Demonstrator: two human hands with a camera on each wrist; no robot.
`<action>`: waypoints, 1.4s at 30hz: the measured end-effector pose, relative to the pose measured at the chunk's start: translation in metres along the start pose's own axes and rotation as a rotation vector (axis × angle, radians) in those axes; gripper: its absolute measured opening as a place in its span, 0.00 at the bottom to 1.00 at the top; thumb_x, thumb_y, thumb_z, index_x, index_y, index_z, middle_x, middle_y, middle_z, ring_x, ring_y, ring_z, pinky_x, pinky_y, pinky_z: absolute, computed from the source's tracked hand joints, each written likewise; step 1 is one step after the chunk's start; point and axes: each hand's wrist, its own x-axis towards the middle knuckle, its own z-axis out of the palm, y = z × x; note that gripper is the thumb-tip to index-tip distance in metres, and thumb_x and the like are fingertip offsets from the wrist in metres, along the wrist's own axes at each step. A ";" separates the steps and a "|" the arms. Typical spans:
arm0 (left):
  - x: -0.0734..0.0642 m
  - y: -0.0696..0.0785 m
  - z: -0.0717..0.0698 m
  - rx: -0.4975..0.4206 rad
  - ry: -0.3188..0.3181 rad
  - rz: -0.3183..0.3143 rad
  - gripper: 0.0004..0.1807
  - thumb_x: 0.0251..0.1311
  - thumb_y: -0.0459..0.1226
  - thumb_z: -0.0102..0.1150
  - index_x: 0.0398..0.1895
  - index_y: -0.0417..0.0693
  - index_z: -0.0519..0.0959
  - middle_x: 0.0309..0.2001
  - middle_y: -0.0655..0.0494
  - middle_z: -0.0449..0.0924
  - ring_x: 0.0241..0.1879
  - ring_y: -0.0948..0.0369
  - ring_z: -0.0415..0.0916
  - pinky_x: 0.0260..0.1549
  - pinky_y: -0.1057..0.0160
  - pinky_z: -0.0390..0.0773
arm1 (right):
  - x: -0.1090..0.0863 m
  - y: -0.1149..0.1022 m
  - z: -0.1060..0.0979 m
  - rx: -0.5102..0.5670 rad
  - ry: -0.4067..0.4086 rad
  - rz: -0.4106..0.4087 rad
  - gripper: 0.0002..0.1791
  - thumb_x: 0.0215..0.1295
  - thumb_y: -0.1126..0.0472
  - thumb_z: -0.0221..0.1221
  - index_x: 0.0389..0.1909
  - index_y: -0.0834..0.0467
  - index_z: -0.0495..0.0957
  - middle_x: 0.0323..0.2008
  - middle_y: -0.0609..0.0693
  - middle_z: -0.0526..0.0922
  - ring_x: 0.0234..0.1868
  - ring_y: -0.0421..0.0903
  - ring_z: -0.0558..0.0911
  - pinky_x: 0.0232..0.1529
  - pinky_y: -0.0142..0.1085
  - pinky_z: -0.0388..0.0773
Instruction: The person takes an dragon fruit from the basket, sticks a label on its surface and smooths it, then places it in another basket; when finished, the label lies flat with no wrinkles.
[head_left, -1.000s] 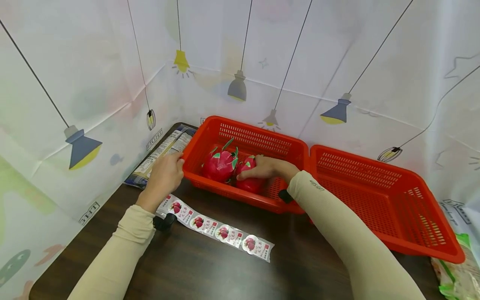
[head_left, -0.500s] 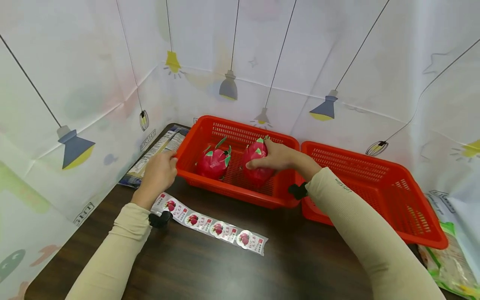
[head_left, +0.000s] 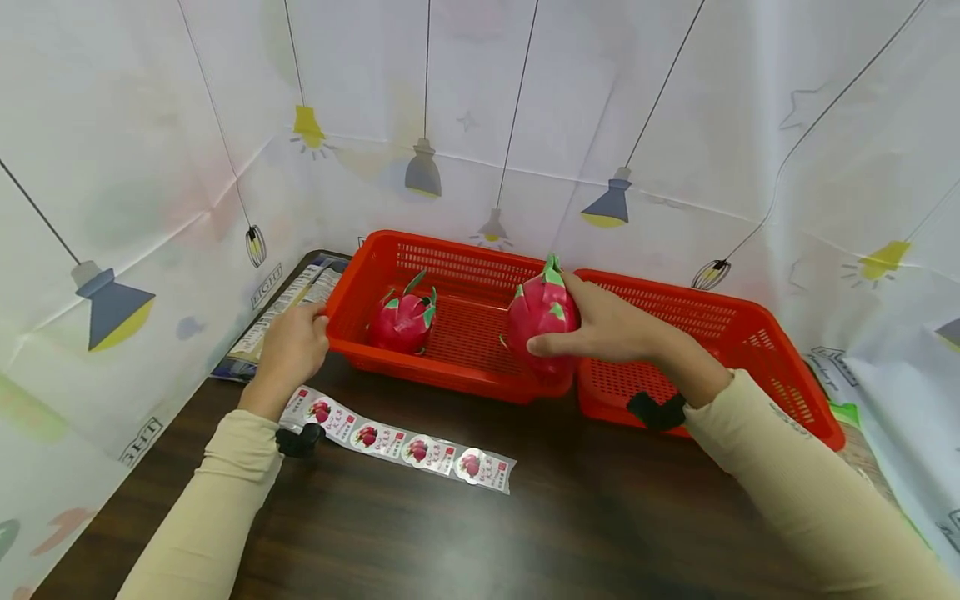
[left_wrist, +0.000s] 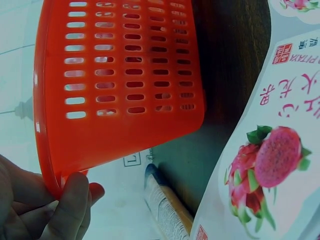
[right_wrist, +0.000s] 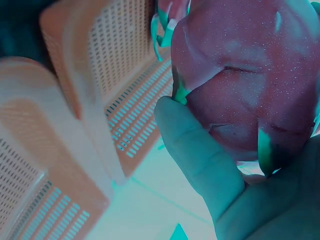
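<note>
My right hand (head_left: 603, 321) grips a dragon fruit (head_left: 542, 315), red with green scale tips, raised over the right end of the left red basket (head_left: 442, 379). The right wrist view shows the thumb pressed along the side of the dragon fruit (right_wrist: 245, 85). A second dragon fruit (head_left: 402, 323) lies in the left part of that basket. At its left rim, my left hand (head_left: 291, 346) holds on; the left wrist view has the fingers (left_wrist: 72, 205) pinching the corner of the basket (left_wrist: 100, 135).
A second red basket (head_left: 787, 367) adjoins on the right. A strip of dragon fruit stickers (head_left: 397, 442) lies on the dark table (head_left: 375, 533) in front. Printed packaging (head_left: 300, 292) lies behind the left hand, and a bag (head_left: 862, 446) is at the far right.
My right hand has lifted the dragon fruit from beside the other one and carried it up and right. The left hand stays on the basket rim. The head view has turned rightward.
</note>
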 end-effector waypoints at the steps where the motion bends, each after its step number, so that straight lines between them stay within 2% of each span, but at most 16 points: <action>1: 0.001 -0.001 -0.001 -0.003 -0.005 -0.005 0.21 0.73 0.32 0.47 0.64 0.29 0.74 0.56 0.28 0.80 0.52 0.35 0.78 0.57 0.36 0.75 | -0.009 0.000 0.002 -0.003 0.008 -0.003 0.46 0.54 0.43 0.73 0.68 0.53 0.59 0.60 0.52 0.74 0.62 0.54 0.75 0.45 0.42 0.87; 7: 0.003 -0.007 -0.007 -0.002 -0.026 -0.040 0.23 0.73 0.33 0.47 0.67 0.29 0.71 0.59 0.27 0.78 0.52 0.34 0.77 0.56 0.36 0.76 | -0.055 0.002 0.015 0.010 0.043 -0.024 0.49 0.51 0.41 0.75 0.69 0.50 0.59 0.60 0.48 0.74 0.61 0.52 0.74 0.42 0.39 0.86; 12: 0.005 -0.013 -0.014 0.006 -0.017 -0.053 0.24 0.73 0.33 0.47 0.68 0.29 0.70 0.58 0.25 0.77 0.52 0.33 0.77 0.55 0.35 0.76 | -0.081 0.001 0.032 0.023 0.053 -0.022 0.53 0.47 0.39 0.76 0.70 0.47 0.58 0.60 0.45 0.73 0.61 0.50 0.74 0.40 0.34 0.86; 16: 0.007 -0.018 -0.018 0.005 0.005 -0.030 0.23 0.73 0.33 0.47 0.66 0.28 0.71 0.57 0.25 0.78 0.51 0.33 0.76 0.54 0.35 0.75 | -0.099 0.002 0.049 0.118 0.054 -0.036 0.54 0.47 0.42 0.77 0.72 0.44 0.57 0.61 0.44 0.72 0.62 0.52 0.73 0.40 0.33 0.86; 20: 0.005 -0.022 -0.023 0.008 0.013 -0.038 0.23 0.73 0.33 0.47 0.66 0.27 0.71 0.57 0.24 0.77 0.50 0.33 0.76 0.54 0.35 0.75 | -0.112 0.010 0.073 0.220 0.039 -0.073 0.54 0.50 0.45 0.76 0.74 0.42 0.54 0.64 0.44 0.70 0.64 0.54 0.72 0.43 0.33 0.85; 25: 0.004 -0.025 -0.025 0.010 0.008 -0.047 0.23 0.73 0.33 0.47 0.67 0.27 0.70 0.56 0.25 0.78 0.49 0.34 0.76 0.54 0.35 0.76 | -0.127 0.023 0.104 0.291 0.009 -0.087 0.52 0.53 0.48 0.75 0.75 0.41 0.55 0.65 0.46 0.70 0.63 0.51 0.74 0.45 0.33 0.85; 29: 0.005 -0.028 -0.027 0.018 0.025 -0.034 0.23 0.74 0.33 0.46 0.66 0.26 0.71 0.56 0.25 0.78 0.48 0.34 0.76 0.53 0.35 0.75 | -0.132 0.037 0.121 0.364 -0.039 -0.056 0.50 0.54 0.50 0.74 0.74 0.44 0.56 0.64 0.49 0.71 0.61 0.46 0.76 0.47 0.34 0.85; 33: 0.005 -0.031 -0.030 0.033 0.045 -0.037 0.23 0.74 0.33 0.46 0.66 0.26 0.71 0.56 0.24 0.78 0.50 0.33 0.76 0.54 0.34 0.74 | -0.124 0.052 0.134 0.410 -0.060 -0.048 0.48 0.57 0.52 0.72 0.75 0.47 0.56 0.64 0.52 0.72 0.61 0.46 0.77 0.48 0.34 0.84; 37: 0.005 -0.033 -0.031 0.036 0.039 -0.044 0.23 0.74 0.33 0.46 0.66 0.27 0.71 0.55 0.24 0.78 0.49 0.33 0.76 0.53 0.35 0.75 | -0.112 0.067 0.143 0.428 -0.037 -0.041 0.47 0.61 0.54 0.69 0.77 0.50 0.54 0.63 0.54 0.74 0.58 0.46 0.80 0.48 0.35 0.84; 42: 0.003 -0.032 -0.029 0.035 0.015 -0.055 0.23 0.74 0.33 0.46 0.67 0.28 0.71 0.54 0.26 0.79 0.45 0.36 0.76 0.49 0.37 0.77 | -0.108 0.079 0.148 0.442 0.004 0.047 0.50 0.59 0.51 0.70 0.77 0.51 0.52 0.63 0.55 0.75 0.57 0.49 0.80 0.47 0.34 0.84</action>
